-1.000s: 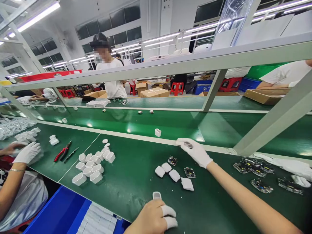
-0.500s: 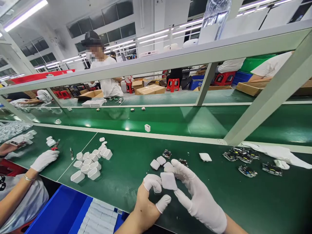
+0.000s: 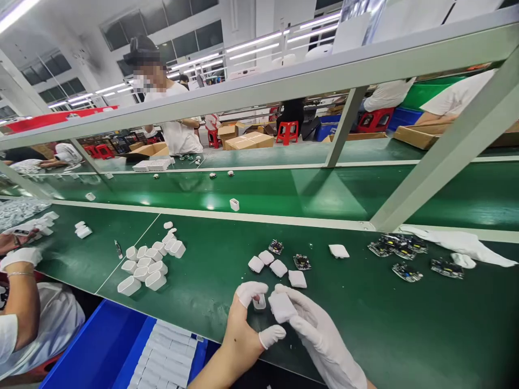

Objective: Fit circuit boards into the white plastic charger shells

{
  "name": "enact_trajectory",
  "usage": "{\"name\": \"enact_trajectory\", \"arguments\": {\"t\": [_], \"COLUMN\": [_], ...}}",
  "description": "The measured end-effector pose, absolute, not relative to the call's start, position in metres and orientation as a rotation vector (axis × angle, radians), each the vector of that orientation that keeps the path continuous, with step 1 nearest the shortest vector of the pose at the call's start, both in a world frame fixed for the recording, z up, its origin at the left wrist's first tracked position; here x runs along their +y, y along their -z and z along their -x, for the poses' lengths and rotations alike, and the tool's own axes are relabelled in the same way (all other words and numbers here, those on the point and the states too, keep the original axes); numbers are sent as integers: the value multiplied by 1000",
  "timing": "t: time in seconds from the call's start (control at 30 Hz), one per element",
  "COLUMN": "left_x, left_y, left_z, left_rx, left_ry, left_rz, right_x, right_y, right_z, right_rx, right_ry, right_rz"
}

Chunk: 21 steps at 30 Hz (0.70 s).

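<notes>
white plastic, smooth and square with rounded corners: the cap (image 3: 281, 306) sits pinched in the gloved right hand (image 3: 320, 337), its flat face tilted up toward the camera, low over the near edge of the green belt (image 3: 365, 324). the left hand (image 3: 245, 329), with white cots on its fingertips, nips a small open-topped shell (image 3: 259, 302) upright just beside it. no writing is legible on either. similar caps (image 3: 278, 267) and dark circuit boards (image 3: 302, 262) lie beyond.

No text, label, brand, number or sign can be read anywhere: the small white plastic shells (image 3: 148, 268) on the green worktop (image 3: 365, 324) are blank, the cardboard boxes (image 3: 248, 141) beyond it too distant.
</notes>
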State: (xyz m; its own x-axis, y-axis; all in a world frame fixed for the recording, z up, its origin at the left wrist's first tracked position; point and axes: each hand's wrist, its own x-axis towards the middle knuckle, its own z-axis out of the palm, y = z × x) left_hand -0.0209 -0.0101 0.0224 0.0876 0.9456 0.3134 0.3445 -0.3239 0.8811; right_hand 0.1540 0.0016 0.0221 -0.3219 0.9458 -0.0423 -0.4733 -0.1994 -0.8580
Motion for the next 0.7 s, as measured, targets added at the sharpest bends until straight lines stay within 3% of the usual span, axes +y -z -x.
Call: {"name": "enact_trajectory", "arguments": {"t": [0.23, 0.47, 0.7], "left_x": [-1, 0, 5], "left_y": [-6, 4, -14], "left_z": [50, 29, 42], "left_rx": [1486, 1809, 1507], "left_ry": [-785, -686, -697], "left_rz": [-1832, -1940, -1925], "right_x": [10, 8, 8], "right_y": [-5, -3, -3], "right_z": [-161, -144, -151], "right_rx": [-1031, -999, -1146], "right_ry": [-1604, -1647, -1619], "right_rz": [1004, 1044, 1063]}}
